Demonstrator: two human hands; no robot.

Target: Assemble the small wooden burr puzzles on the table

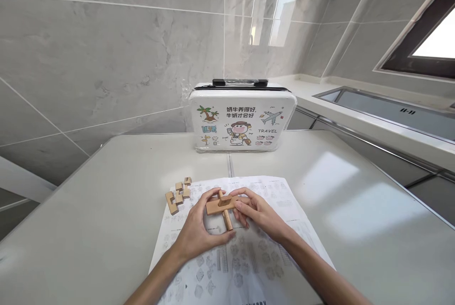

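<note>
Above the paper, my left hand (197, 227) curves around two crossed wooden puzzle pieces. Its fingertips are at the far end of a wooden rod (228, 220) and its thumb is by the near end. The rod lies crosswise to a flat wooden bar (214, 207), which has an opening near its middle. My right hand (261, 215) pinches the bar's right end between thumb and fingers. To the left lie several notched wooden puzzle pieces (172, 204), one with a dark mark on top.
A large printed sheet (249, 257) with small diagrams lies under my hands on the white table (117, 201). A white cartoon-printed case (245, 120) with a black handle stands at the table's back. At the right is a counter with a sink (391, 111).
</note>
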